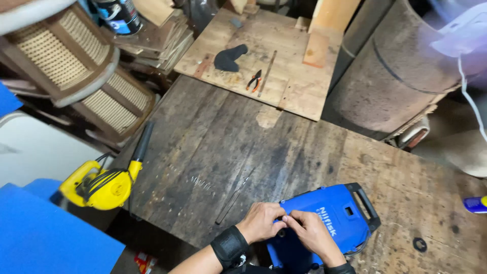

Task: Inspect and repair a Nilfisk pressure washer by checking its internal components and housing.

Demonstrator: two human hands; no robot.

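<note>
A blue machine with a black carry handle (329,223) lies at the near edge of the dark wooden workbench (243,142). My left hand (261,221), with a black wrist wrap, and my right hand (313,234) meet on the machine's left end. Both pinch a small part there; the part itself is hidden under my fingers.
A yellow hand blower (104,186) hangs off the bench's left edge. A thin metal rod (234,197) and small screws (202,182) lie near my hands. Further back, a plywood board (264,56) holds orange pliers (254,80) and a black cloth (228,58). Cane chairs (76,66) stack at left.
</note>
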